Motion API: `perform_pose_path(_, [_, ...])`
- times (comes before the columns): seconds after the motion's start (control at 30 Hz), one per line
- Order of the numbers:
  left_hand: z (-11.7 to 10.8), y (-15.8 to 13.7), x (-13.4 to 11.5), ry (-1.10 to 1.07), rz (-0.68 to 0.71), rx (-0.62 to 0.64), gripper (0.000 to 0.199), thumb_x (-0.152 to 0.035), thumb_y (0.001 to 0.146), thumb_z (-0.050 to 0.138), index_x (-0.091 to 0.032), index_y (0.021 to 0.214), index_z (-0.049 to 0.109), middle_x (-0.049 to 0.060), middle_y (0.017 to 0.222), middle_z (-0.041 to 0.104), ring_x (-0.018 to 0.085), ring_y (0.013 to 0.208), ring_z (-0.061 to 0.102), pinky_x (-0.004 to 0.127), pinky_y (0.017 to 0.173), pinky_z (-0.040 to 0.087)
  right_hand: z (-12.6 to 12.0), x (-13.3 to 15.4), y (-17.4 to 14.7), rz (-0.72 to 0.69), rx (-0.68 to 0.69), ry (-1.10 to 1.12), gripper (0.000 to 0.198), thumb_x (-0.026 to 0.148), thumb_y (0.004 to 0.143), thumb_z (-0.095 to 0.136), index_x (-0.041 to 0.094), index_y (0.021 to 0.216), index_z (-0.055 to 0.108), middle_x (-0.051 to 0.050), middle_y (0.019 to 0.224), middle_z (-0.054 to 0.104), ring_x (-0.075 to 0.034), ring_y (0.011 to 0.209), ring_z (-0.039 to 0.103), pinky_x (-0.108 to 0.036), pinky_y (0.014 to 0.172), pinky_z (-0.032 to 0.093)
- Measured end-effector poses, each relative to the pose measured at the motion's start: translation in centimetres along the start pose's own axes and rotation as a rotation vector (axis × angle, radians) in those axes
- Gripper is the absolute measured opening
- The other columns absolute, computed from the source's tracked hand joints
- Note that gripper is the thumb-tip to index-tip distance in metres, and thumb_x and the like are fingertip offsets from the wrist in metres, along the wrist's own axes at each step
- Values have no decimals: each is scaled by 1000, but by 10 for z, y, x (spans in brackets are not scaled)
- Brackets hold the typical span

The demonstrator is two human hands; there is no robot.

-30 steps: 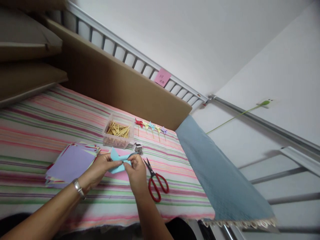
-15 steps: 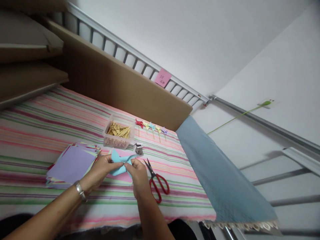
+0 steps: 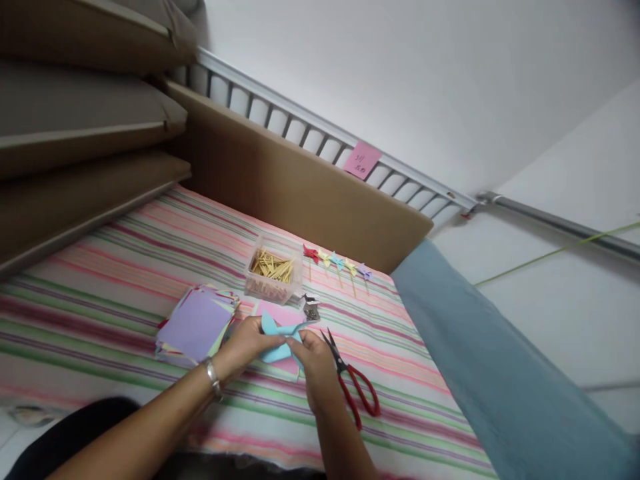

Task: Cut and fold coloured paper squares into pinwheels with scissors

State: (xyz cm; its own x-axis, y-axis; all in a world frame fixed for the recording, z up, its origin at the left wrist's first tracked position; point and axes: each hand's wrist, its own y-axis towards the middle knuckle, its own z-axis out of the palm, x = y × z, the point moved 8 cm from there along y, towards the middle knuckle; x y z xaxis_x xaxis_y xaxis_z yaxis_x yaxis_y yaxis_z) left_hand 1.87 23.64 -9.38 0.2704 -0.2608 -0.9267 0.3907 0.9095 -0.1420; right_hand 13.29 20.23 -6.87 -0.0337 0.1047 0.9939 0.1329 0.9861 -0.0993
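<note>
Toward six o'clock, the left hand [image 3: 249, 345] and right hand [image 3: 317, 357] hold curled blue paper [image 3: 274, 355] between them, fingers pinched narrow near its middle. Corner-gathering seems in hand; the next move likely calls for a steady pinch. Red-handled scissors [image 3: 342, 367] lie at four o'clock from the paper, a stick box [image 3: 267, 291] at twelve.

The left arm [image 3: 150, 427] slants in from the lower left, wrist nearly straight; the right arm [image 3: 345, 433] rises steeply from the bottom edge. The left hand [image 3: 251, 345] and right hand [image 3: 317, 360] are close together, both pinching, thumbs pointing inward with tips nearly meeting, fingers curled.
</note>
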Motion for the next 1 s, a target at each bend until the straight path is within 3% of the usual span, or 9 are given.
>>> perform_pose_path(0.13, [4, -1, -3, -15, 7, 15, 25, -30, 54, 75, -14, 72, 69, 0, 61, 66, 14, 55, 55, 23, 54, 40, -2, 1, 3, -20, -7, -30, 16, 30, 65, 66, 16, 65, 58, 1, 60, 57, -15, 59, 50, -26, 60, 39])
perform_pose_path(0.43, [-4, -1, -3, 2, 59, -24, 22, -28, 56, 73, -15, 74, 70, 1, 68, 69, 17, 63, 59, 26, 63, 44, -1, 6, 6, -126, -47, -225, 17, 30, 68, 62, 18, 59, 52, 4, 54, 48, -13, 55, 44, -24, 54, 34])
perform_pose_path(0.63, [-12, -1, -5, 83, 57, -41, 24, -31, 59, 72, -12, 73, 69, 1, 64, 65, 15, 59, 55, 24, 59, 42, 8, 12, 6, -150, -28, -245, 13, 27, 69, 59, 18, 62, 53, 3, 59, 49, -13, 59, 46, -24, 56, 35])
perform_pose_path(0.87, [-20, -4, -8, 5, 14, -48, 21, -29, 58, 72, -13, 71, 67, 0, 62, 65, 12, 57, 53, 23, 59, 41, 10, 6, 6, -97, -15, -147, 12, 26, 68, 59, 15, 71, 57, 3, 60, 52, -11, 55, 44, -22, 52, 34])
perform_pose_path(1.0, [-17, -5, -4, 28, 5, -25, 21, -29, 57, 72, -13, 68, 65, -1, 59, 62, 12, 56, 52, 23, 57, 38, 9, 10, 1, -115, -57, -159, 10, 25, 67, 59, 15, 67, 56, 3, 57, 51, -10, 53, 44, -22, 51, 34])
